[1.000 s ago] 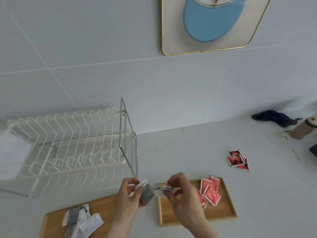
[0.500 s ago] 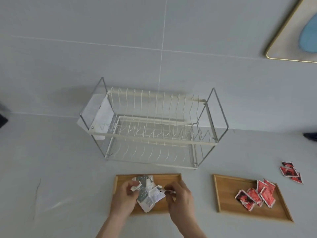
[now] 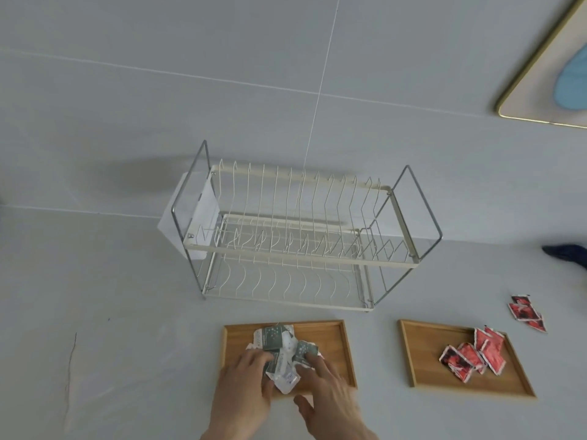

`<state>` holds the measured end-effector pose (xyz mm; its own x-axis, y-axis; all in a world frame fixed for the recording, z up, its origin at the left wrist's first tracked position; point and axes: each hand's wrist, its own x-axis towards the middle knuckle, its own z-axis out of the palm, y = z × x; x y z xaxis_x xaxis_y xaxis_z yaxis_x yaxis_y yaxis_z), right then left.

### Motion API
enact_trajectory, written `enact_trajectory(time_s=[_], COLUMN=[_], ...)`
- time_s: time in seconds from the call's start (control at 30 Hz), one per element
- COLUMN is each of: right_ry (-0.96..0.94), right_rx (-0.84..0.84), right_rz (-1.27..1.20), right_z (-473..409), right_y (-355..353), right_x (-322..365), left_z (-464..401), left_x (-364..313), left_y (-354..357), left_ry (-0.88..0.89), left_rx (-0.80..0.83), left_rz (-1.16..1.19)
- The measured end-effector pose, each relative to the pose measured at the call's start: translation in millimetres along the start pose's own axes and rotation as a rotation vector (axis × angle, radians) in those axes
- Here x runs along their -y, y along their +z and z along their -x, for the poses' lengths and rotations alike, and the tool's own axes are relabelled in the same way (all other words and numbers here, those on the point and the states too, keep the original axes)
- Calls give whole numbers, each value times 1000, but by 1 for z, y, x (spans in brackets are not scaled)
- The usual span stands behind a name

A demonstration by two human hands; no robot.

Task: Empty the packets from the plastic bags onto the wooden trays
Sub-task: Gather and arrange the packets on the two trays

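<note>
left hand (image 3: 244, 385) fingers spread, pressing grey packets (image 3: 279, 347) on left tray (image 3: 336, 341) | right hand (image 3: 327, 389) open, touching pile | we judge packets light, crinkly, slippery; pinch edges

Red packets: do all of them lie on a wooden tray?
No: some red packets lie on the right tray, but a few sit on the counter beyond it.

Bare counter (image 3: 95, 312) lies open to my left and in the gap between the two wooden trays (image 3: 317, 328); straight ahead the wire dish rack (image 3: 301, 242) blocks any reach toward the wall, standing just behind the left tray
</note>
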<state>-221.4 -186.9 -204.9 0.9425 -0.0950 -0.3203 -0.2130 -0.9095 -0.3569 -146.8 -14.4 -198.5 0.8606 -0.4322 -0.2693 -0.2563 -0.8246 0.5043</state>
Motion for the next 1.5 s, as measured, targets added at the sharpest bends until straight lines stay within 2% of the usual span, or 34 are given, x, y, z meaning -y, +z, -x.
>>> enact_trajectory(time_s=[0.07,0.17,0.33,0.47,0.67,0.83,0.97,1.07,1.17,1.3,1.5], right_ry=[-6,14,100,212,394,555,722,787,825,818,711], right_rx=[21,-12,-268,-365,-442,-564,-562,-541,-502,-447,-361], right_rz=[34,38,-112,-232,-433,-567,-651,-606,-547,-463,-310], right_z=[0,2,10,21,44,79,98,99,85,50,-1], right_y=[-1,-2,-15,-40,-82,-116,-146,-168,-186,-201,-207], right_x=[-2,-11,-35,-70,-167,-286,-390,-460,-514,-549,-555], left_z=[0,0,-9,-25,-51,-71,-88,-103,-118,-128,-121], left_x=[-3,-3,-24,-69,-163,-266,-352,-405,-438,-455,-443], left_y=[3,4,1,5,43,99,149,181,208,231,247], left_ry=[10,-16,-16,77,167,208,208,235,302,363,435], left_rx=[39,12,-94,-101,-7,66,87,146,202,261,297], left_rz=[-14,-59,-59,-52,30,28,52,59,-35,-210,-365])
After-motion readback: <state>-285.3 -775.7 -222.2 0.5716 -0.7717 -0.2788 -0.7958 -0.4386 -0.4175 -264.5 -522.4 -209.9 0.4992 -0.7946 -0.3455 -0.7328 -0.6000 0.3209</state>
